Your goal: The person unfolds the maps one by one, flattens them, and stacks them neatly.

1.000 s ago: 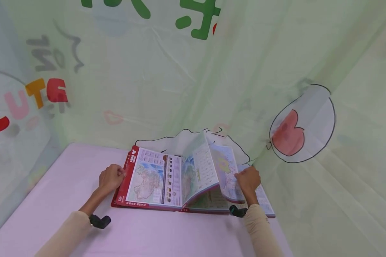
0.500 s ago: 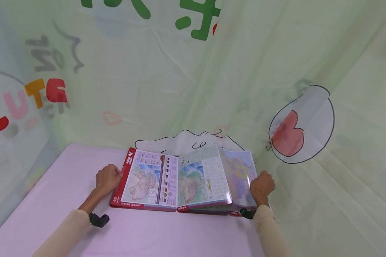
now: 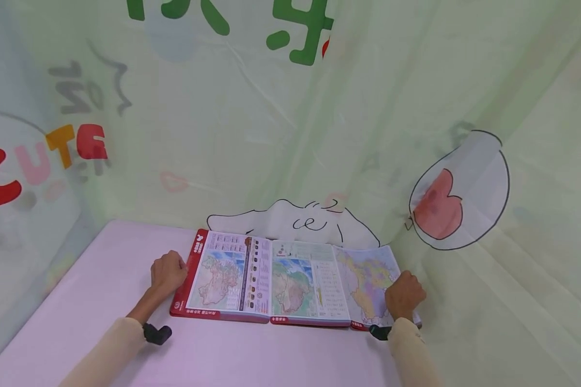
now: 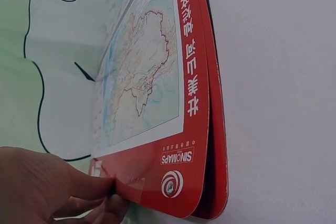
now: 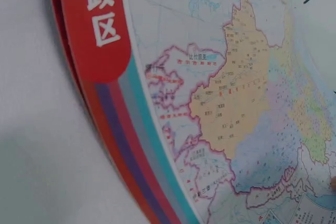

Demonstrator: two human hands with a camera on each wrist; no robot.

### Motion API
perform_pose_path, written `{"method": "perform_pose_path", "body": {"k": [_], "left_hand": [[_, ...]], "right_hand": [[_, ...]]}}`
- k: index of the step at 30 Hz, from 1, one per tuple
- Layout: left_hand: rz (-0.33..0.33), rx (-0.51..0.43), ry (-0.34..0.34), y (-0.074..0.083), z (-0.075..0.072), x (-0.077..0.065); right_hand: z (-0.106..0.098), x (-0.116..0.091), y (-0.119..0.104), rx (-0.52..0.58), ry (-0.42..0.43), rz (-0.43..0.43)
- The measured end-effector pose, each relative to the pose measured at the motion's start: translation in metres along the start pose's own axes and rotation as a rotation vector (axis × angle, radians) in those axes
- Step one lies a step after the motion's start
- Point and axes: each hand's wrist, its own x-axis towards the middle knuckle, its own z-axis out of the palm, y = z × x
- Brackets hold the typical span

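A folding map (image 3: 297, 293) with a red border lies spread over the pale pink table in the head view, three printed panels side by side. At its left red edge is my left hand (image 3: 168, 273); in the left wrist view the thumb and fingers (image 4: 89, 187) pinch the corner of the red cover (image 4: 157, 184), whose layers stand slightly apart. My right hand (image 3: 405, 293), fingers curled, grips the right edge of the coloured map panel (image 3: 368, 277). The right wrist view shows this panel (image 5: 231, 114) close up, with just a fingertip at the frame's right border.
The pink table (image 3: 252, 355) reaches toward me in front of the map. A pale green curtain (image 3: 222, 134) with printed letters and drawings hangs right behind the map and along the right side.
My right hand has moved right and pulled the right panel outward. The raised middle panels have come down, and the map now lies almost flat. My left hand has stayed at the left edge.
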Motion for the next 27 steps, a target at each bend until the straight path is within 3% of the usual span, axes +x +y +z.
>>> {"method": "perform_pose_path", "body": {"k": [11,21,24,27], "left_hand": [[-0.034,0.033,0.019,0.0,0.002,-0.002],[-0.035,0.056,-0.014,0.003,0.001,-0.007],[-0.016,0.09,0.006,-0.001,0.004,-0.005],[0.009,0.085,0.025,-0.004,0.004,-0.003]], "right_hand": [[0.012,-0.013,0.01,-0.028,-0.019,0.035],[0.022,-0.015,0.019,-0.13,-0.155,0.105],[0.023,-0.014,0.012,-0.086,-0.143,0.087],[0.018,-0.019,-0.004,0.033,-0.097,-0.004]]}}
